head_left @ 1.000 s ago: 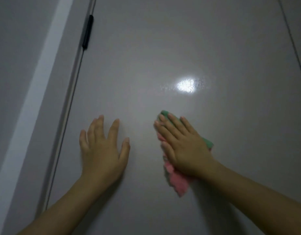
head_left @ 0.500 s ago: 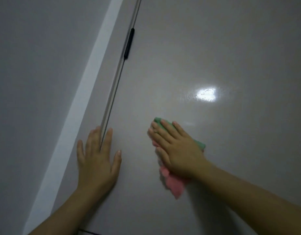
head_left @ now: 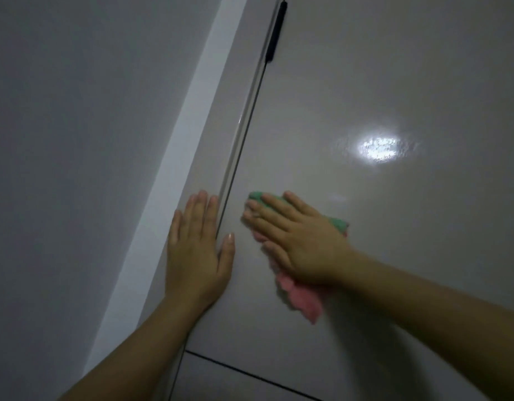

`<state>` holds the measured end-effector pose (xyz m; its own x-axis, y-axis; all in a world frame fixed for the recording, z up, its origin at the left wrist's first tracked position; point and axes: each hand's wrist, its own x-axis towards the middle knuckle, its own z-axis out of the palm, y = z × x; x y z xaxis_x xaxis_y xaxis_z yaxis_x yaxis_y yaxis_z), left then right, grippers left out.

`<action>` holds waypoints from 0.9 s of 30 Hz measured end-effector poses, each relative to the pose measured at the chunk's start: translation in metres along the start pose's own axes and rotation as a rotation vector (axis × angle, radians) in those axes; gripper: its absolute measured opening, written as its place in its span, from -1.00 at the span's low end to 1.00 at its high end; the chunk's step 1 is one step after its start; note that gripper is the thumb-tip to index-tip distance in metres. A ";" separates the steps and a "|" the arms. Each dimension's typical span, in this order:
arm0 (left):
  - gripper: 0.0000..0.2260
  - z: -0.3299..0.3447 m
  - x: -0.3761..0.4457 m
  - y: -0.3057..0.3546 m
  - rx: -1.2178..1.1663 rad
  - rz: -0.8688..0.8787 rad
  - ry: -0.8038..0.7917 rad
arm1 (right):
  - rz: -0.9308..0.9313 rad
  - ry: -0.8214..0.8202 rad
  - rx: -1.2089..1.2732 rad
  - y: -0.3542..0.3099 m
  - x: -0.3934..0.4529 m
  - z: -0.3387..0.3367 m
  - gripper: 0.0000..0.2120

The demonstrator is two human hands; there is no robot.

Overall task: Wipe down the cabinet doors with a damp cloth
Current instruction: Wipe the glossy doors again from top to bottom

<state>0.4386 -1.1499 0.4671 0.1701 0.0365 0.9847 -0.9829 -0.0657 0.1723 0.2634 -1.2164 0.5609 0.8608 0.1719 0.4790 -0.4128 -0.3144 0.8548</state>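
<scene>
Beside the door seam (head_left: pixel 241 134), right hand (head_left: pixel 302 241) presses cloth (head_left: pixel 302 302).

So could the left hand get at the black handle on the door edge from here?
Probably yes: the left hand lies flat below the black handle, along the same edge, with nothing between them; it would have to stretch well upward.

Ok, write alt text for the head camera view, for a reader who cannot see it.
A person's right hand presses a pink and green cloth flat against a glossy grey cabinet door, while the left hand rests flat across the vertical seam at the door's left edge. A light reflection glares above the cloth.
</scene>
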 end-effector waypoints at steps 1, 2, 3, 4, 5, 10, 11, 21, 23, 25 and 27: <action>-0.43 0.000 -0.002 -0.001 0.000 -0.002 -0.001 | 0.014 -0.001 -0.019 0.012 -0.004 -0.002 -0.49; -0.43 0.000 -0.003 0.000 0.000 -0.007 -0.004 | 0.068 0.008 -0.030 0.022 -0.003 -0.007 -0.49; -0.42 0.000 -0.006 0.000 -0.001 -0.011 -0.012 | 0.159 0.017 -0.034 0.028 0.004 -0.010 -0.48; -0.42 0.001 -0.006 -0.002 -0.003 -0.010 -0.011 | 0.272 0.029 -0.026 0.028 0.016 -0.010 -0.47; -0.42 0.001 -0.007 -0.002 -0.002 -0.005 -0.008 | 0.378 0.049 -0.014 0.023 0.029 -0.010 -0.46; -0.41 0.002 -0.003 -0.005 0.013 0.003 0.021 | 0.207 0.061 -0.010 -0.011 0.045 -0.002 -0.45; -0.41 0.002 -0.003 -0.005 0.015 0.006 0.017 | 0.090 0.051 -0.027 -0.009 0.026 0.000 -0.46; -0.39 0.005 -0.010 0.024 0.020 -0.205 -0.007 | 0.846 0.192 0.049 0.016 -0.044 -0.007 -0.42; -0.36 0.007 -0.016 0.043 -0.018 -0.261 -0.024 | 0.554 0.147 0.046 -0.027 -0.046 0.005 -0.43; -0.34 0.009 -0.020 0.064 -0.050 -0.279 -0.044 | 0.188 0.071 0.024 -0.041 -0.081 0.009 -0.47; -0.34 0.009 -0.022 0.091 -0.105 -0.274 -0.055 | 0.072 0.039 0.024 -0.011 -0.122 0.003 -0.48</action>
<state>0.3461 -1.1661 0.4611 0.4306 -0.0153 0.9024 -0.9014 0.0425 0.4308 0.1643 -1.2368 0.4927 0.8168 0.1842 0.5468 -0.4654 -0.3499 0.8130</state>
